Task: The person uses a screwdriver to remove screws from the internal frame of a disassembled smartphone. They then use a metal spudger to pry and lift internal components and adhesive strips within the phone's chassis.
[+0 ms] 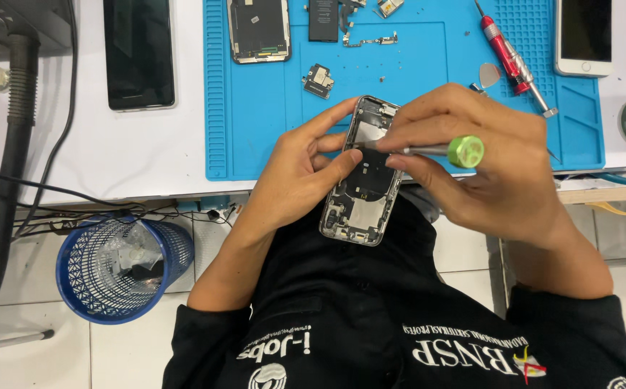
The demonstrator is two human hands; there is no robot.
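Opened phone sits off the tabletop's near edge, over the lap — left hand fingers wrapped round its side, right hand fingers pinched shut on green-capped screwdriver. Risks: tip slipping and gouging the board — loosened screws dropping to the floor.

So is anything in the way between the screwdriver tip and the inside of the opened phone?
Nothing visible. The right hand holds the green-capped screwdriver with its tip already down inside the opened phone, near the upper part. The left hand grips the phone's left edge, with its thumb lying just below the tip, not across it.
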